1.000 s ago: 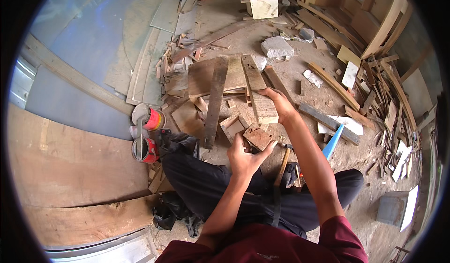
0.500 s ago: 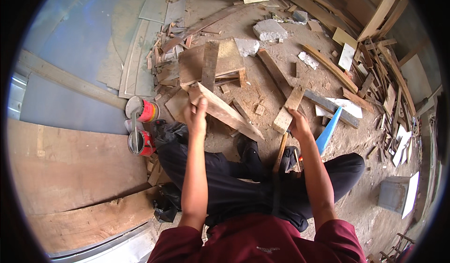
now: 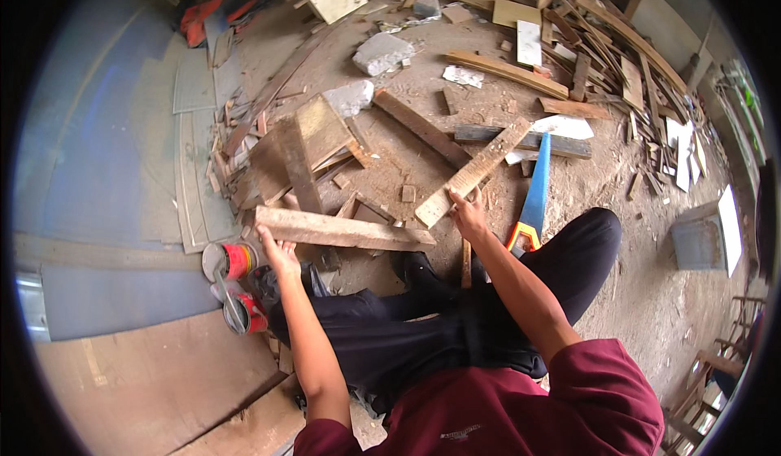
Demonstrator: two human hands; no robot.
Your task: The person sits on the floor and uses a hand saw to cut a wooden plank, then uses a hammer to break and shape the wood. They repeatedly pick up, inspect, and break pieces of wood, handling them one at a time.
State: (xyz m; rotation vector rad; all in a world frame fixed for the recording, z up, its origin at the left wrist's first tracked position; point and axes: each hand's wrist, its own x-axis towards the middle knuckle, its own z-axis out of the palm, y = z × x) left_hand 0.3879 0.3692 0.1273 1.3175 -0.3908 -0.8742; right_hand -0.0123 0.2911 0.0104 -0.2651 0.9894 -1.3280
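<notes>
My left hand (image 3: 281, 253) grips one end of a pale, rough wooden block (image 3: 342, 230), which points across to the right. In my right hand (image 3: 469, 214) is the lower end of a narrower wooden board (image 3: 480, 169), slanting away up and to the right. The near ends of the two pieces lie close together in view. Beside my right forearm rests a handsaw (image 3: 533, 192) with a blue blade and an orange and yellow handle. A hammer-like wooden handle (image 3: 466, 263) stands below my right hand; its head is hidden.
A low wooden box-like stand (image 3: 281, 159) lies ahead to the left. Two red paint cans (image 3: 241, 259) stand by my left knee. Planks and offcuts (image 3: 602, 49) are heaped at the far right, white stone chunks (image 3: 382, 53) lie ahead, and a grey bin (image 3: 701, 236) stands right.
My view has turned to the right. The left block has swung from a steep slant to nearly level. The right board is raised and shows more of its length.
</notes>
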